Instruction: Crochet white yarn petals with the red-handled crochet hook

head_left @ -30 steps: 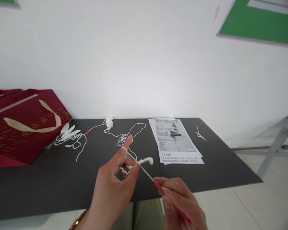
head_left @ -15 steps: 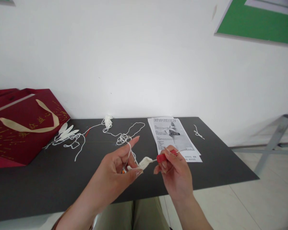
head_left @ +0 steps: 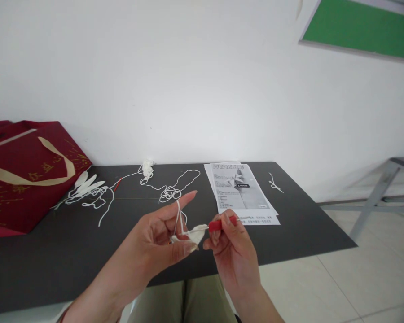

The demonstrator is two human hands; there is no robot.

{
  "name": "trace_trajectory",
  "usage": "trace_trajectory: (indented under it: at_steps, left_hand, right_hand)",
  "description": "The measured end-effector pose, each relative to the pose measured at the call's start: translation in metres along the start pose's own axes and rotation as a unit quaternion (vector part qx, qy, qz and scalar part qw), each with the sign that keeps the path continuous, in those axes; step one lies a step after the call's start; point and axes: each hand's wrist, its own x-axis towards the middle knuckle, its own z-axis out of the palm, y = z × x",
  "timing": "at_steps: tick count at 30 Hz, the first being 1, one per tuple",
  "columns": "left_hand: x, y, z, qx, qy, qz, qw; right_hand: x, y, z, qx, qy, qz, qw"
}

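Observation:
My left hand [head_left: 163, 235] pinches a small white crocheted piece [head_left: 197, 234] between thumb and fingers. White yarn [head_left: 177, 215] runs over its raised index finger and down to the piece. In my right hand [head_left: 234, 249] is a crochet hook [head_left: 216, 225] with a red handle, its thin metal shaft pointing left and lying along the piece, at the yarn. The hook's tip is hard to make out between the left fingers. Loose loops of yarn [head_left: 170, 193] lie on the dark table behind my left hand, leading back to a white yarn bundle [head_left: 148, 169] by the wall.
A dark red paper bag [head_left: 30, 179] with cream handles stands at the left. Beside it lie white leaf-shaped crocheted pieces [head_left: 84, 186] with yarn tails. Printed sheets [head_left: 232, 215] rest behind my right hand. A short knotted string [head_left: 274, 184] lies on the table [head_left: 299, 233] further right.
My right hand has moved the hook left, so its shaft now reaches past the crocheted piece to the yarn near my left fingers. The view has shifted slightly.

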Motion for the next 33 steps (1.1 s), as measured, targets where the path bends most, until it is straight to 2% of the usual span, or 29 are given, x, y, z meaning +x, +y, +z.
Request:
trace_trajectory:
  at_steps: [3,5,7,10,15,19,24,31,33]
  left_hand:
    - [0.001,-0.001,0.003,-0.032,-0.001,-0.013,0.999]
    - [0.001,-0.002,0.006,-0.036,0.004,-0.022,0.999]
    - [0.002,-0.002,0.008,-0.036,-0.001,-0.030,0.999]
    - [0.001,-0.002,0.008,-0.045,-0.017,-0.043,0.998]
    - [-0.004,-0.005,0.002,-0.063,-0.015,-0.044,0.997]
    - [-0.007,-0.008,-0.001,-0.054,-0.012,-0.025,0.998]
    - [-0.009,-0.004,0.001,-0.051,-0.010,-0.028,0.998]
    - [-0.015,0.004,0.009,0.022,0.017,-0.013,1.000]
    - [-0.014,0.006,0.010,0.047,0.008,-0.006,0.999]
  right_hand:
    - [-0.004,0.005,0.001,-0.060,-0.014,-0.062,0.996]
    - [-0.006,0.008,0.002,-0.105,-0.049,-0.096,0.989]
    - [-0.006,0.011,0.003,-0.143,-0.087,-0.104,0.980]
    - [-0.005,0.012,0.005,-0.161,-0.113,-0.077,0.977]
    - [-0.004,0.011,0.008,-0.102,-0.092,-0.044,0.990]
    - [-0.008,0.010,0.009,-0.073,-0.081,-0.071,0.991]
    - [-0.013,0.008,0.007,-0.093,-0.096,-0.113,0.984]
    - [-0.013,0.007,0.003,-0.134,-0.121,-0.138,0.974]
    - [-0.014,0.006,0.001,-0.157,-0.122,-0.147,0.969]
